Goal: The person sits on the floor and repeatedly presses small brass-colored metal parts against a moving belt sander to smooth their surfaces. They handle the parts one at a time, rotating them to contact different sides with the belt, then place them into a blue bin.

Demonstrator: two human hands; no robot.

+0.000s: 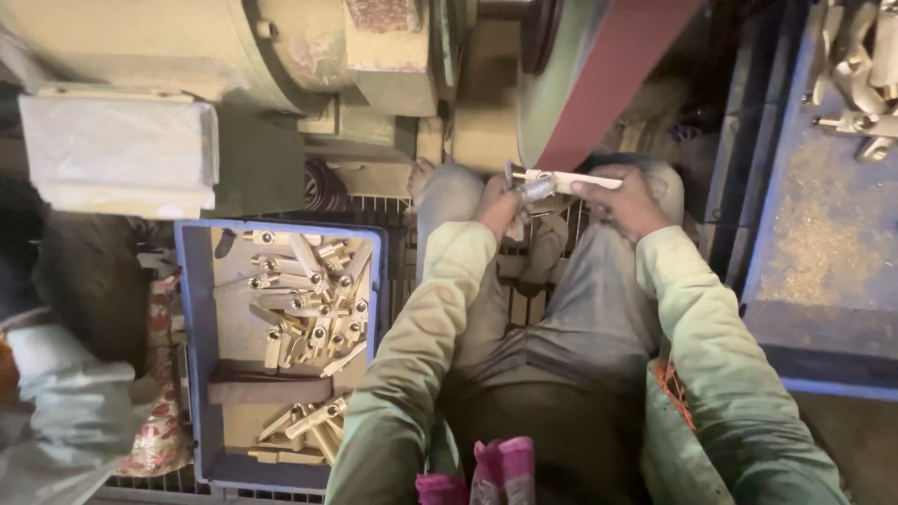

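Both hands up at the sanding belt [599,75]. Left hand [498,208] and right hand [629,198] hold one pale metal fitting [559,181] between them, a long brass-coloured casting with a shiny round end toward the left hand. Left fingers are curled shut around that round end; right fingers are closed on the flat bar end, thumb on top. The fitting sits just under the reddish belt where it wraps the wheel, near or touching it; I cannot tell which from here.

My read: the grinding or polishing step is in hand, piece being presented to the belt. The next move calls for a firm two-handed grip, steady pressure against the belt, and fingertips kept clear of the moving band, which lies very close to them.

To my left, a blue crate [192,318] on the grated floor holds a heap of similar fittings [313,299]. Upper right, a few more fittings [856,65] lie on a dusty blue tray [823,252]. Motor housing [187,47] above the crate.
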